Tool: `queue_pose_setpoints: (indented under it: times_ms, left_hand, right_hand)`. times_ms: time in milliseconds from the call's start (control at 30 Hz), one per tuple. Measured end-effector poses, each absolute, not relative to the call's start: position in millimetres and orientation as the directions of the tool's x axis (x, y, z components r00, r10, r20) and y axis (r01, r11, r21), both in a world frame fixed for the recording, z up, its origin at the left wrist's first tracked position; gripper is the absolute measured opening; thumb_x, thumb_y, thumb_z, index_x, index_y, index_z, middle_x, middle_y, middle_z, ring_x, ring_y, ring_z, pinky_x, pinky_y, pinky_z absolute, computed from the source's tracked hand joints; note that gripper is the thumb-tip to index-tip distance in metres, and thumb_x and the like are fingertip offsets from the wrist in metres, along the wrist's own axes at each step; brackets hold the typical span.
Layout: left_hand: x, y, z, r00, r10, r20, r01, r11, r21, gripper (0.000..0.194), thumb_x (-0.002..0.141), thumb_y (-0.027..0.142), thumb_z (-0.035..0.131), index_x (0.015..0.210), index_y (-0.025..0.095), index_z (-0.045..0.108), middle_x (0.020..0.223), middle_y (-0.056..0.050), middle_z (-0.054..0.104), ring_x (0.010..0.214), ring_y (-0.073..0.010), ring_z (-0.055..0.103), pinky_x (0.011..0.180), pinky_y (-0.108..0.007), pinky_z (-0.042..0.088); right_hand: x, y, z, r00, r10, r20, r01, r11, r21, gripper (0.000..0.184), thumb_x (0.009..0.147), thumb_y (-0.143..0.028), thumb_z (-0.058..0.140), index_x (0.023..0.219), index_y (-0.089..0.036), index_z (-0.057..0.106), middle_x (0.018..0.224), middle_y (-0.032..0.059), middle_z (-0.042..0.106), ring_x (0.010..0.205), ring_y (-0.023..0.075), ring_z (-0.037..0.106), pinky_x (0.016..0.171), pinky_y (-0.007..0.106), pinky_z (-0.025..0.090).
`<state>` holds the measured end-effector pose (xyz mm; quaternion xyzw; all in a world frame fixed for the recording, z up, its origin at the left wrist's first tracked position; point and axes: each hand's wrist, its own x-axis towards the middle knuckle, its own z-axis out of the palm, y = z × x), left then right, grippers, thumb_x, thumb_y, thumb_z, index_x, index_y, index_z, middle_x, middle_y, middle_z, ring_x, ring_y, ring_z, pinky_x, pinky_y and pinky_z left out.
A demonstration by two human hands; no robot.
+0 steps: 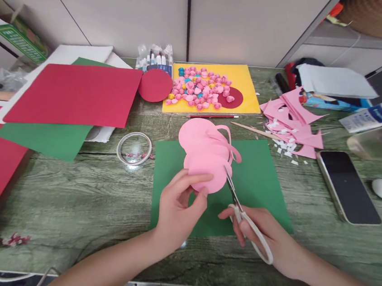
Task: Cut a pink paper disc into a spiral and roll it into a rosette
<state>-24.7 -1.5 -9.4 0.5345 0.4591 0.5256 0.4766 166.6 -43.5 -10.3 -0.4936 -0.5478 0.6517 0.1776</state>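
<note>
this looks like an office cubicle, with grey partition panels (242,19) behind the desk (115,201).

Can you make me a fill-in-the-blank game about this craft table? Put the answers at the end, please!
1. The left hand holds paper shapes coloured ____.
2. The right hand holds a pair of white-handled ____.
3. The big sheet directly beneath the hands is coloured ____.
4. The little curled pieces lie on a rectangle coloured ____.

Missing words: pink; scissors; green; yellow.
</note>
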Motion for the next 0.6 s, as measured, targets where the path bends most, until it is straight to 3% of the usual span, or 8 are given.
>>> queue_pose_setpoints:
  times_ms: [167,367,600]
  left_hand:
    - [-25.8,0.1,-7.6,0.006,0.991,0.137,-0.004,-0.137,0.991,0.018,0.079,0.012,0.060,0.088,0.021,0.074,0.081,-0.004,0.064,0.072,-0.0118,0.059,0.058,-0.020,0.049]
    - [-24.8,-0.3,-9.4,-0.024,0.994,0.109,-0.025,-0.110,0.994,0.024,0.078,0.011,0.063,0.097,0.022,0.072,0.087,-0.004,0.061,0.082,-0.0124,0.060,0.068,-0.021,0.052]
    - [-23.4,-1.8,-9.0,-0.019,0.996,0.085,-0.005,-0.085,0.996,0.023,0.076,0.009,0.063,0.094,0.019,0.072,0.088,-0.006,0.062,0.081,-0.0140,0.060,0.066,-0.022,0.054]
  right_hand:
    - [168.1,-44.6,-11.5,-0.454,0.764,-0.460,0.321,-0.341,-0.884,0.052,0.091,-0.061,0.033,0.097,-0.016,0.058,0.057,-0.0045,0.040,0.053,0.0120,0.043,0.055,0.025,0.041]
    - [167.9,-44.4,-11.1,-0.438,0.754,-0.489,0.353,-0.356,-0.865,0.056,0.091,-0.062,0.032,0.098,-0.014,0.059,0.056,-0.0038,0.041,0.053,0.0125,0.046,0.053,0.025,0.039]
    - [167.5,-43.9,-9.9,-0.446,0.762,-0.470,0.342,-0.340,-0.876,0.052,0.090,-0.062,0.034,0.095,-0.016,0.058,0.057,-0.0030,0.044,0.053,0.0127,0.043,0.053,0.025,0.039]
